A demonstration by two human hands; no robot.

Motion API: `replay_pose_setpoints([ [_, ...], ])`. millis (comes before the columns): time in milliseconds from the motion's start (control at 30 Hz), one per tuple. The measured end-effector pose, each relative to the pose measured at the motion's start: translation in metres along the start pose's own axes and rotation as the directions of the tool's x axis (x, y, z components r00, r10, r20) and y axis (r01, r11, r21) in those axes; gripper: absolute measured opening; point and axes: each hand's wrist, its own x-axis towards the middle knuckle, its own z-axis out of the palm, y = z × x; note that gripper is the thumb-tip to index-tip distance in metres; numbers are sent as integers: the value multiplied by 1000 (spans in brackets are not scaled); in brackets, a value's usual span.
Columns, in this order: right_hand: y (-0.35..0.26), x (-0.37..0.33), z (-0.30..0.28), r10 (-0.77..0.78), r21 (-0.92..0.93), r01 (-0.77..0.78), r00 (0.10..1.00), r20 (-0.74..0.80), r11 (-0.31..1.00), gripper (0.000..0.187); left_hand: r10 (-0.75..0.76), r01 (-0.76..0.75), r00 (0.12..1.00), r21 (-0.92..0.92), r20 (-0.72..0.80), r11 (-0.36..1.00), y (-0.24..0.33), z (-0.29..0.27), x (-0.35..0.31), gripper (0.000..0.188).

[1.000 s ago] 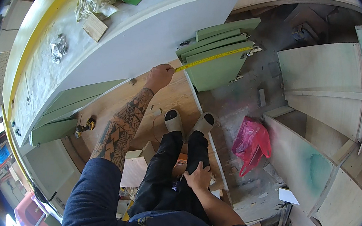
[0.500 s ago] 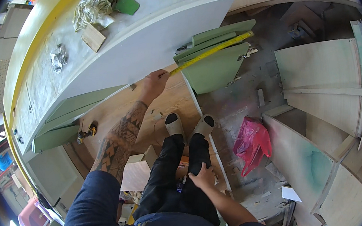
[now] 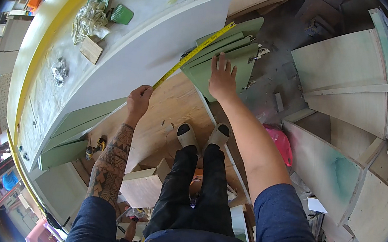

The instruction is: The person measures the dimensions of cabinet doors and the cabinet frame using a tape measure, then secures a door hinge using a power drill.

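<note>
A yellow tape measure blade [image 3: 194,53] stretches up and to the right from my left hand [image 3: 140,99], whose fingers are closed on its near end; the case is not visible. The blade runs along the pale curved counter front [image 3: 149,51] and its far end lies over the stacked green cabinet doors [image 3: 225,57]. My right hand [image 3: 223,79] is open, fingers spread, over the green doors and just below the blade. I cannot tell whether it touches them. Metal hinges [image 3: 261,52] show on the doors' right edge.
I stand on a plywood sheet [image 3: 177,100]. A yellow-black drill [image 3: 99,145] lies at left, and a pink plastic bag [image 3: 278,142] at right. Wooden cabinet carcasses [image 3: 344,66] fill the right side. Crumpled cloth [image 3: 89,23] and a wood block [image 3: 91,50] rest on the counter.
My left hand has moved left and down, drawing the tape blade left with it. My right hand has left my thigh and reached forward to the green doors, opening its fingers.
</note>
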Motion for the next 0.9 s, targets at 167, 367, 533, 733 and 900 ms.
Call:
replay_pose_setpoints([
  [167, -2, -3, -12, -45, -142, 76, 978, 206, 987, 78, 43, -45, 999, 70, 20, 997, 17, 12, 8, 32],
  [367, 6, -41, -14, -13, 9, 12, 982, 191, 1000, 85, 88, -98, 993, 123, 82, 988, 41, 43, 21, 34],
  [533, 15, -48, -21, -14, -40, 27, 958, 287, 999, 99, 27, -55, 992, 226, 125, 973, 45, 55, 29, 36],
  [733, 12, -43, -26, -2, 36, -9, 954, 301, 999, 97, 27, -47, 995, 202, 100, 978, 34, 49, 35, 36],
  [900, 13, -42, -21, -16, -4, 18, 956, 292, 1000, 102, -8, -29, 986, 213, 167, 977, 34, 45, 41, 38],
])
